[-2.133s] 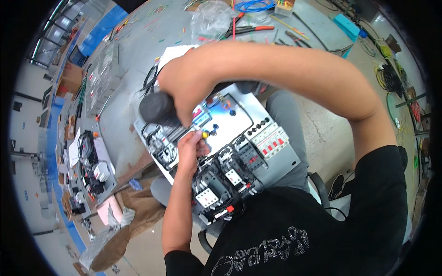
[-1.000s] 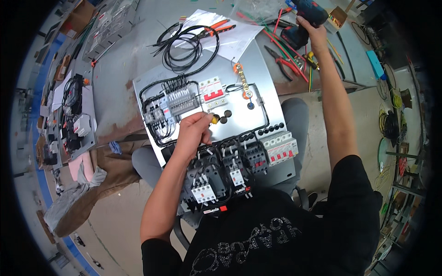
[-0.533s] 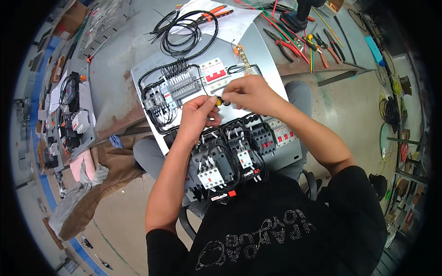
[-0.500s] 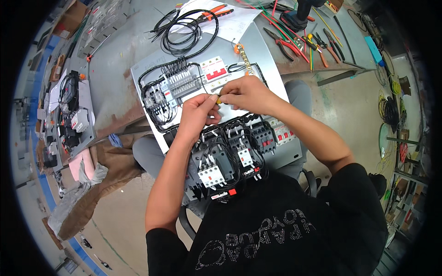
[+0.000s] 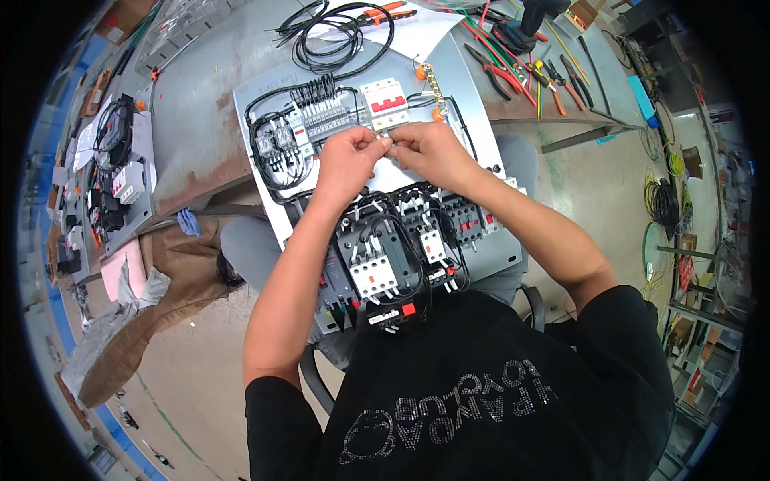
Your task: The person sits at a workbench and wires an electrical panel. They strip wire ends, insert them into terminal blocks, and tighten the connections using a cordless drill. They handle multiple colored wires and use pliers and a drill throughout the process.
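Note:
My left hand (image 5: 346, 167) and my right hand (image 5: 437, 154) meet over a white mounting panel (image 5: 321, 186), just below a white circuit breaker with red levers (image 5: 386, 103). Both pinch with thumb and forefinger, fingertips almost touching. What lies between them is too small and covered to make out. A thin black wire (image 5: 357, 104) runs down from beside the grey terminal block (image 5: 330, 122) toward my left fingers. Nearer me on the panel sit a white contactor (image 5: 373, 276), a smaller white contactor block (image 5: 432, 246) and bundled black wires.
The panel rests across my lap and the grey metal workbench (image 5: 200, 104). Coiled black cable (image 5: 321, 52), red-handled pliers (image 5: 501, 76), a cordless drill (image 5: 521, 32) and several hand tools lie on the bench's far side. A second wired assembly (image 5: 120, 176) stands at left.
Both hands have moved together away from me, closer to the circuit breaker. A small yellow piece seen between the fingertips before is hidden now. The whole view has shifted slightly.

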`<state>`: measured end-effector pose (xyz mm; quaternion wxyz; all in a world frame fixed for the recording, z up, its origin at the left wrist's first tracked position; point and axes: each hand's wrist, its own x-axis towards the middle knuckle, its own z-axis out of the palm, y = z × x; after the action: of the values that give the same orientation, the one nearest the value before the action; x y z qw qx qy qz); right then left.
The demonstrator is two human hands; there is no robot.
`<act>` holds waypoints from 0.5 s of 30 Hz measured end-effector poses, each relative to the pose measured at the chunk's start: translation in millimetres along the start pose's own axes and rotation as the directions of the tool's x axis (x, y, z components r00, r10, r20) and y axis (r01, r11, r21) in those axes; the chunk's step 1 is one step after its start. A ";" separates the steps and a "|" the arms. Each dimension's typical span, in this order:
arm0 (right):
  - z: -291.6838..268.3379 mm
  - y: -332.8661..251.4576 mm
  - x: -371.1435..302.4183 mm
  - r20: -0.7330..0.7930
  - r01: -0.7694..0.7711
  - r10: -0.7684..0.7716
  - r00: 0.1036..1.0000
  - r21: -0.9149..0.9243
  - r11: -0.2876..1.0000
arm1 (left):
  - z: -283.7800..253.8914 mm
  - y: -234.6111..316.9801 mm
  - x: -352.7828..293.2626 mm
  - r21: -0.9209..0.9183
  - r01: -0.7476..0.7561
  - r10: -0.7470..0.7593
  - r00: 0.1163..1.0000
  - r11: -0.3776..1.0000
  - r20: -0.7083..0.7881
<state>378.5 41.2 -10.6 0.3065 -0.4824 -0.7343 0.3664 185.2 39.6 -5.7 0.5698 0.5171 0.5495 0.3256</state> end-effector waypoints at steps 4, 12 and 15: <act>-4.6 -5.6 -1.9 0.018 -0.033 0.033 0.999 -0.007 0.999 | -1.3 -5.4 4.2 -0.043 -0.016 0.018 0.999 0.999 0.041; -3.2 -8.6 -1.6 0.003 0.029 -0.030 1.000 -0.271 0.962 | -5.4 -2.2 0.2 0.096 -0.011 0.004 0.997 0.995 0.074; -2.0 -10.2 -1.7 -0.003 -0.003 0.002 1.000 -0.274 0.962 | -4.7 -1.5 2.6 0.155 -0.038 0.030 0.998 0.987 0.057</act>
<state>375.8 37.4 -1.2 0.2374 -0.5216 -0.7768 0.2612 180.9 42.8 -7.2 0.5368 0.5779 0.5487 0.2772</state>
